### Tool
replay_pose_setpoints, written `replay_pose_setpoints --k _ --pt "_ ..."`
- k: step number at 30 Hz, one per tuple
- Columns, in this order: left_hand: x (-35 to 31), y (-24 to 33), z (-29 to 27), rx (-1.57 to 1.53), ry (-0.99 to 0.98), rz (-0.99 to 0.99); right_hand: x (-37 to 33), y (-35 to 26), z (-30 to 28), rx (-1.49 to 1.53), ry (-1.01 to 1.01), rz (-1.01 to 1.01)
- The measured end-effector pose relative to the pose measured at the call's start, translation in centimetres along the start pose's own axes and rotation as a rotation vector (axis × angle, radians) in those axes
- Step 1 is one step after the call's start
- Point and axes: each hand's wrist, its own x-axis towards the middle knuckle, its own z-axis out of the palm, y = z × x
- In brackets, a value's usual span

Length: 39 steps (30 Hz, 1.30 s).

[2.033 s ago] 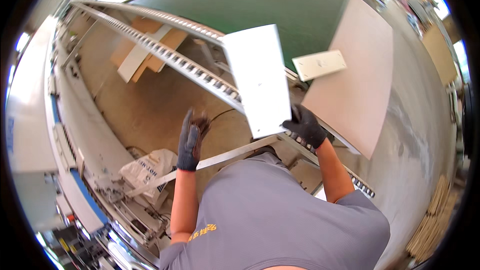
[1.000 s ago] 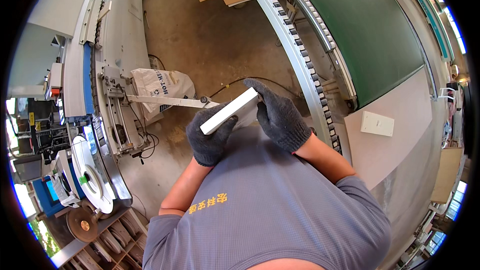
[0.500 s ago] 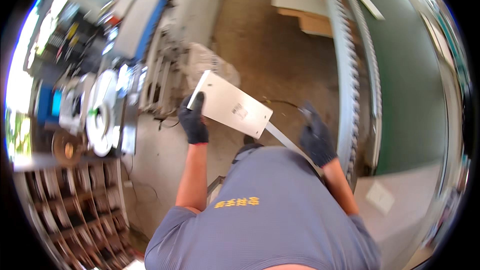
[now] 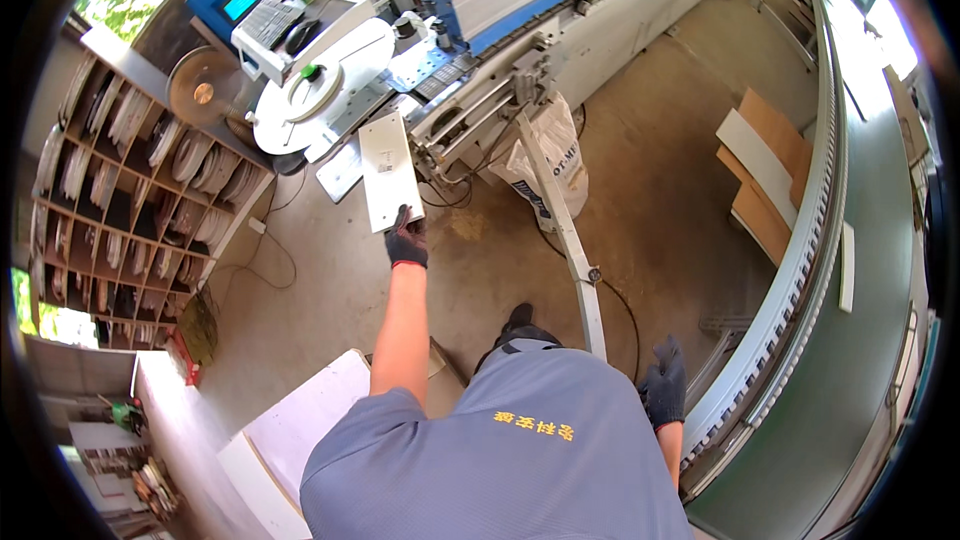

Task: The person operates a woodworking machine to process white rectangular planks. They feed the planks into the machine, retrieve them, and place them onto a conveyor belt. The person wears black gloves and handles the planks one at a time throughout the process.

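Observation:
In my left hand (image 4: 407,243), in a dark glove, is the near end of a narrow white board (image 4: 390,162) with small holes near its corners and a label in the middle. My thumb lies on top of it; the other fingers are mostly hidden below. The board points away from me, its far end beside the metal infeed plate (image 4: 342,172) of a long machine (image 4: 520,15). Whether the two touch I cannot tell. My right hand (image 4: 663,385), also gloved, hangs low beside the conveyor with its fingers loosely extended and nothing visible in it.
A white round reel table (image 4: 335,90) stands beyond the board, left of the machine. A grey metal bar (image 4: 566,240) slants across in front of me, by a white sack (image 4: 560,155). The roller-edged conveyor (image 4: 790,330) runs along my right. A rack of edging rolls (image 4: 130,180) is at left.
My view has turned left toward the machine. My left arm has stretched forward, and the board has swung from slanting across me to pointing away. My right hand has dropped lower.

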Motion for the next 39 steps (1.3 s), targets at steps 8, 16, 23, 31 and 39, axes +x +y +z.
replay_pose_setpoints --k 8,16,23,31,39 --pt "4.3 0.7 3.6 0.155 -0.052 -0.198 3.2 3.9 1.0 -0.227 0.032 -0.211" --pt "12.0 -3.8 9.8 0.45 -0.302 0.177 2.2 0.5 3.7 -0.334 0.128 -0.098" --pt "14.3 -11.2 16.7 0.319 -0.41 0.15 1.7 0.1 4.5 -0.281 0.184 -0.07" --pt "17.8 -16.0 21.5 0.353 -0.371 0.095 1.3 4.1 6.0 -0.178 0.397 -0.024" --pt "18.9 -22.3 27.4 0.842 -0.428 -0.371 -6.3 8.3 -3.2 -0.212 0.942 0.187"
